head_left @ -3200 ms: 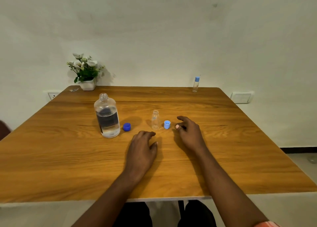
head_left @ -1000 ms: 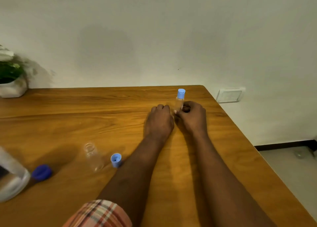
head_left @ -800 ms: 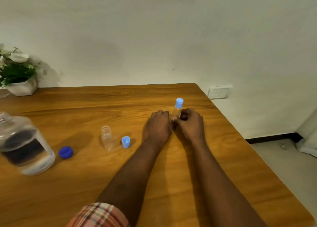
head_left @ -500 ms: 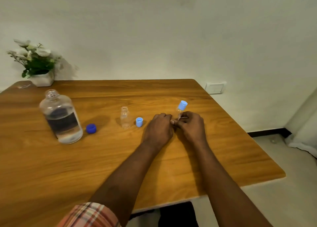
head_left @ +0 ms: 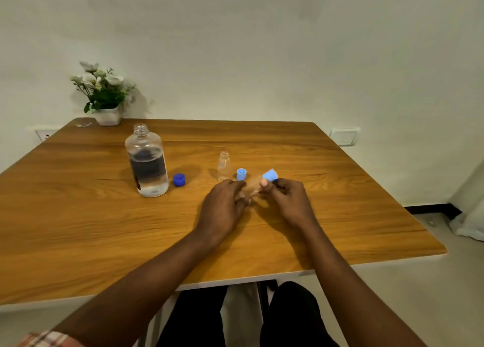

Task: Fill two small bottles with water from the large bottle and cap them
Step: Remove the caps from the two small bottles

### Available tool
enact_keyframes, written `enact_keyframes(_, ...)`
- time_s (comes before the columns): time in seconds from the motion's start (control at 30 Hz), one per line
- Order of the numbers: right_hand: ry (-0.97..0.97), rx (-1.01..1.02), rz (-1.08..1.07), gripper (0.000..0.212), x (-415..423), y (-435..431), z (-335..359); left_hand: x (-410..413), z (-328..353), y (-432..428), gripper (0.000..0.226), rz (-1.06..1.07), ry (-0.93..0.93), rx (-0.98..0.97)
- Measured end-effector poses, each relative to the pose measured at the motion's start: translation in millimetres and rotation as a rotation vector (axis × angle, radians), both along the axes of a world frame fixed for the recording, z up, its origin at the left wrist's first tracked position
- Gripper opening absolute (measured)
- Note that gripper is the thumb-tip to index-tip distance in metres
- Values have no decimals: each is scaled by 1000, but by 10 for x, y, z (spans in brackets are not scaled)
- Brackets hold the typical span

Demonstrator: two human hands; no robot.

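Left hand grips a small bottle, right hand pinches its cap, above the wooden worktop; flowerpot at eleven o'clock.

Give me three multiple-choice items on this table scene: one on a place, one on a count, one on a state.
1. Where does the dark blue cap lie relative to the large bottle?
A. on its neck
B. on the table to its right
C. behind it

2. How many light blue caps show?
A. one
B. three
C. two

3. The small bottle standing on the table is:
A. open and upright
B. capped
C. on its side

Key:
1 B, it sits on the wood by the bottle's base.
2 C, a loose cap lies beside the small bottle, and a second cap is pinched by the right hand at the end of the tilted bottle that the left hand grips.
3 A, its neck is bare.
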State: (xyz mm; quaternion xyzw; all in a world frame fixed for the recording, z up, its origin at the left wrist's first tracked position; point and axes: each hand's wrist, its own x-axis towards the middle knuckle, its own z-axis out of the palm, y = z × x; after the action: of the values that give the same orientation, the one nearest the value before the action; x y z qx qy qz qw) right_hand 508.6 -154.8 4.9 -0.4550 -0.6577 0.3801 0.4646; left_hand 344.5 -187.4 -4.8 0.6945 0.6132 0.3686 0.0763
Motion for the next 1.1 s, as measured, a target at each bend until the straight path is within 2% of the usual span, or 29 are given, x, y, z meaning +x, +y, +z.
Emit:
enact_keyframes(0.13,30,26,-61,33,30,71,38,-166,25,-12,43,-21,81,12)
enact_keyframes(0.3,-50,-42,54,25,71,264,83,-230,50,68,40,-37,193,7)
enact_keyframes(0.43,-156,3,171,14,104,399,86,-281,50,175,40,-51,291,-2)
enact_keyframes(0.53,-131,14,220,13,132,431,103,-289,50,198,40,-58,295,4)
enact_keyframes(0.63,-76,-4,190,37,202,440,136,-275,50,199,41,-68,301,26)
enact_keyframes(0.67,-34,-21,182,37,211,434,167,-266,55,197,42,-70,305,24)
enact_keyframes(0.73,14,-67,143,28,195,431,202,-257,57,199,43,-71,304,16)
enact_keyframes(0.87,-92,-103,95,31,147,440,167,-275,50,203,42,-54,282,8)
enact_keyframes(0.97,-29,-102,140,7,191,442,175,-285,42,205,41,-42,262,4)
enact_keyframes(1.1,-13,-96,183,24,196,426,156,-296,34,189,42,-36,259,5)
